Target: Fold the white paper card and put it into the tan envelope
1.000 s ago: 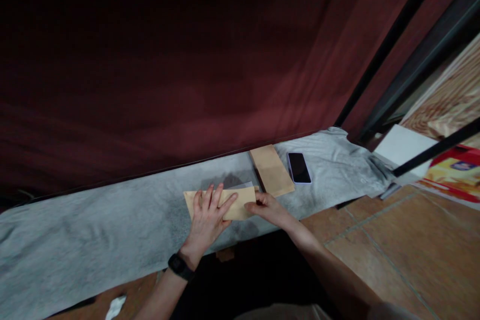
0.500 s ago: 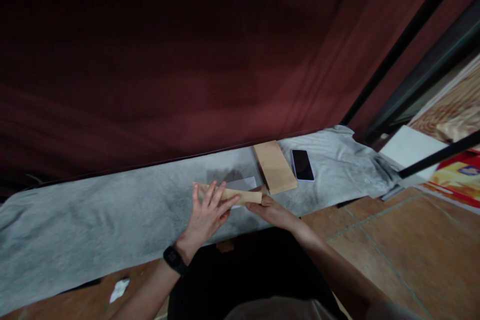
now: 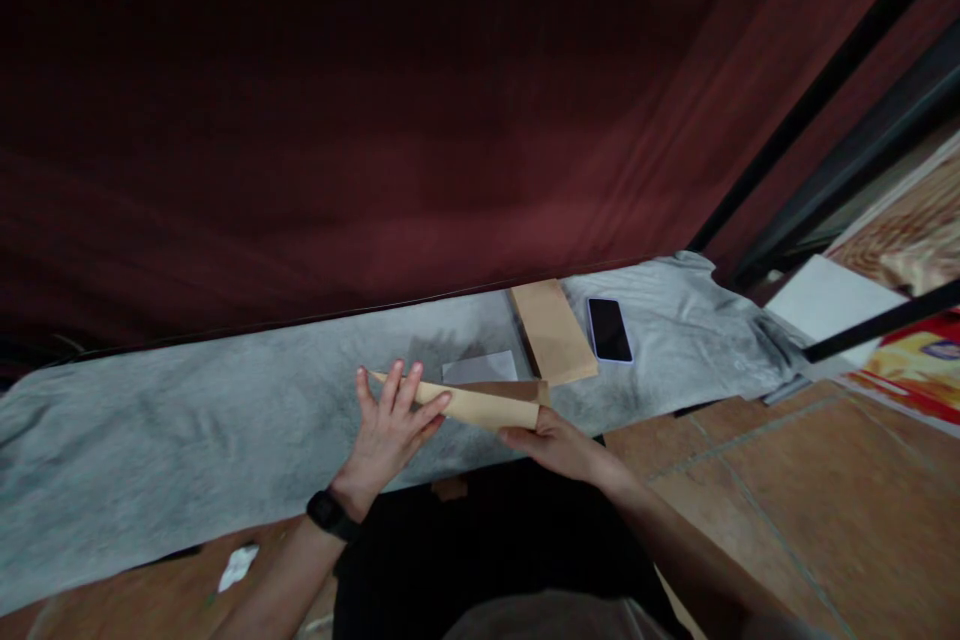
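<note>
A brown paper envelope (image 3: 487, 407) is held on edge in front of me, above the grey cloth, with a gap showing between its layers toward the right. My left hand (image 3: 391, 435), with a dark watch on the wrist, has its fingers spread over the envelope's left end and its thumb along the near side. At the lower right corner, my right hand (image 3: 559, 442) grips the envelope, its fingers partly hidden behind the paper. Just beyond lies a white slip of paper (image 3: 480, 367), its near part covered by the envelope.
A stack of brown envelopes (image 3: 555, 330) and a phone (image 3: 610, 330) lie to the right on the grey cloth (image 3: 225, 420). A dark red curtain (image 3: 450, 170) hangs behind. Black bars (image 3: 817, 90) and a white box (image 3: 832, 295) stand at right. A crumpled white scrap (image 3: 238, 567) is on the tiled floor.
The envelope's near side has tipped toward me and its layers have parted more. My left hand has slid left, my right hand slightly right and down. More of the white slip shows.
</note>
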The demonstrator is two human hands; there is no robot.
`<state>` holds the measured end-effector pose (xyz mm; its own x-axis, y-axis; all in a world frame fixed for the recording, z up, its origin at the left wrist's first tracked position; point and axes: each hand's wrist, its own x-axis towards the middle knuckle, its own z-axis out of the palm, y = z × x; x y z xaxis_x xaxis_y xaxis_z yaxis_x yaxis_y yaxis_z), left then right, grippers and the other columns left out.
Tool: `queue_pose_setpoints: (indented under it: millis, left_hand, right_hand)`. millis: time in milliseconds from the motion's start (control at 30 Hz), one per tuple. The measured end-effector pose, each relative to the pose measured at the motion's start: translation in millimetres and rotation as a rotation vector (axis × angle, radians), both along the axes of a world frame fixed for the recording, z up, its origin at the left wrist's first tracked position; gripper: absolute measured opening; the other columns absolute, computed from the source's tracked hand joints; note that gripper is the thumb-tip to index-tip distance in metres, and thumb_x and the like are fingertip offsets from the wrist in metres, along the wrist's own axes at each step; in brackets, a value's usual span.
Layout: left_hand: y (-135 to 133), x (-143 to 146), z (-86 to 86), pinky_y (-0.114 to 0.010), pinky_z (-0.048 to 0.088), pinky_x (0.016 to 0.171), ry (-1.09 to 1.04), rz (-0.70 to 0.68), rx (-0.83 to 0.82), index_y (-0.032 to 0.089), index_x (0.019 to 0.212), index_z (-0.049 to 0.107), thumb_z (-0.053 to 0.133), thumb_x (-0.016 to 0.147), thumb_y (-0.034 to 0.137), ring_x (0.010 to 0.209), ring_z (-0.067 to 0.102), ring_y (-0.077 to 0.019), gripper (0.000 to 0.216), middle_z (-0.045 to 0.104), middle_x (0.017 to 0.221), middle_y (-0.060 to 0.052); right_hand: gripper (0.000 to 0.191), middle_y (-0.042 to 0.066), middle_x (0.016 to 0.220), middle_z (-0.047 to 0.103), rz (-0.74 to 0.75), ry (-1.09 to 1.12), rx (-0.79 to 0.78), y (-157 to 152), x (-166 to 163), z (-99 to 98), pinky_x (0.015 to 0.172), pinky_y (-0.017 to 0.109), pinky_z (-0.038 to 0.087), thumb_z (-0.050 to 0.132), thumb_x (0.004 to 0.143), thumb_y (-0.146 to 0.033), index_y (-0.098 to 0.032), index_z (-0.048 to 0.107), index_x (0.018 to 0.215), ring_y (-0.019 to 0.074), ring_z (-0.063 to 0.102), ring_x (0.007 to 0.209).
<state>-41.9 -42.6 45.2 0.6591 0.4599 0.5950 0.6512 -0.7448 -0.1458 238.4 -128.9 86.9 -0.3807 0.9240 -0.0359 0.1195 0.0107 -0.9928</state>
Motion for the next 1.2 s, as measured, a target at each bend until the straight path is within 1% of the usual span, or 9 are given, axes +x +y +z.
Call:
queue_pose_setpoints:
  millis: [233, 467, 633, 700, 800, 900, 967, 1100, 1200]
  left_hand:
    - [1, -2, 4.6, -0.069, 0.0, 0.121, 0.021, -0.067, 0.08, 0.044, 0.128, 0.062, 0.077, 0.081, 0.019, 0.158, 0.01, -0.029, 0.055, 0.048, 0.156, -0.004]
    - [4, -9, -2.0, -0.07, 0.009, 0.121, -0.156, -0.132, -0.097, 0.045, 0.127, 0.06, 0.08, 0.079, 0.021, 0.145, 0.041, -0.0317, 0.057, 0.053, 0.149, -0.002]
    - [-9, -7, 0.7, -0.064, 0.02, 0.121, -0.756, 0.018, -0.491, 0.037, 0.157, 0.027, 0.089, 0.066, 0.05, 0.154, 0.019, -0.0378, 0.111, 0.024, 0.167, -0.012]
    - [-12, 0, 3.9, -0.058, 0.029, 0.119, -1.14, 0.089, -0.787, 0.039, 0.16, 0.016, 0.078, 0.075, 0.06, 0.155, 0.021, -0.0345, 0.108, 0.019, 0.169, -0.01]
    - [-12, 7, 6.6, -0.049, 0.037, 0.115, -1.497, 0.185, -1.13, 0.043, 0.152, 0.035, 0.074, 0.077, 0.063, 0.149, 0.035, -0.0304, 0.087, 0.04, 0.16, -0.006]
    - [-12, 9, 5.6, -0.045, 0.047, 0.105, -1.558, 0.325, -1.319, 0.034, 0.131, 0.061, 0.075, 0.072, 0.067, 0.146, 0.037, -0.0335, 0.069, 0.053, 0.148, -0.006]
    - [-14, 8, 4.4, -0.042, 0.053, 0.093, -1.56, 0.294, -1.422, 0.031, 0.121, 0.066, 0.072, 0.073, 0.07, 0.143, 0.04, -0.0343, 0.062, 0.057, 0.142, -0.007]
    - [-15, 12, 6.2, -0.031, 0.055, 0.077, -1.608, 0.247, -1.33, 0.033, 0.114, 0.065, 0.075, 0.073, 0.067, 0.134, 0.047, -0.0285, 0.053, 0.057, 0.137, -0.002]
    - [-12, 18, 10.3, -0.026, 0.054, 0.071, -1.637, 0.281, -1.255, 0.034, 0.113, 0.063, 0.077, 0.072, 0.064, 0.125, 0.052, -0.0245, 0.052, 0.058, 0.13, -0.001]
  right_hand:
    - [0.042, 0.003, 0.129, 0.07, 0.071, -0.227, -0.031, -22, -11, 15.6, 0.109, 0.043, 0.046, 0.048, 0.1, -0.051, -0.031, 0.066, 0.132, 0.0277, 0.062, 0.123]
    - [0.043, 0.004, 0.129, 0.07, 0.015, -0.142, 0.013, -27, -16, 15.9, 0.118, 0.041, 0.037, 0.041, 0.103, -0.047, -0.026, 0.065, 0.133, 0.0236, 0.052, 0.135]
    - [0.039, 0.002, 0.13, 0.068, 0.031, -0.098, 0.052, -31, -14, 8.0, 0.117, 0.04, 0.039, 0.044, 0.102, -0.045, -0.026, 0.068, 0.126, 0.0228, 0.056, 0.129]
    - [0.037, 0.002, 0.125, 0.07, 0.038, -0.068, 0.01, -33, -17, 6.0, 0.116, 0.04, 0.04, 0.046, 0.101, -0.046, -0.025, 0.07, 0.121, 0.0229, 0.058, 0.127]
    - [0.038, 0.003, 0.127, 0.07, 0.018, 0.004, -0.071, -33, -23, 6.6, 0.115, 0.04, 0.041, 0.049, 0.099, -0.048, -0.024, 0.069, 0.121, 0.0233, 0.058, 0.127]
    - [0.04, 0.003, 0.131, 0.067, -0.011, 0.106, -0.117, -31, -27, 9.3, 0.115, 0.038, 0.04, 0.05, 0.097, -0.045, -0.024, 0.066, 0.127, 0.0225, 0.057, 0.128]
    - [0.039, 0.002, 0.127, 0.069, -0.02, 0.074, -0.134, -29, -28, 10.2, 0.114, 0.038, 0.041, 0.051, 0.095, -0.041, -0.024, 0.066, 0.127, 0.0228, 0.057, 0.128]
    - [0.036, 0.001, 0.115, 0.074, 0.089, -0.215, -0.151, -30, -29, 5.7, 0.103, 0.036, 0.049, 0.051, 0.088, -0.021, -0.023, 0.071, 0.118, 0.0237, 0.065, 0.114]
    - [0.04, 0.002, 0.124, 0.073, 0.194, -0.398, -0.06, -33, -31, -2.1, 0.11, 0.035, 0.045, 0.048, 0.087, -0.014, -0.024, 0.073, 0.116, 0.0231, 0.062, 0.122]
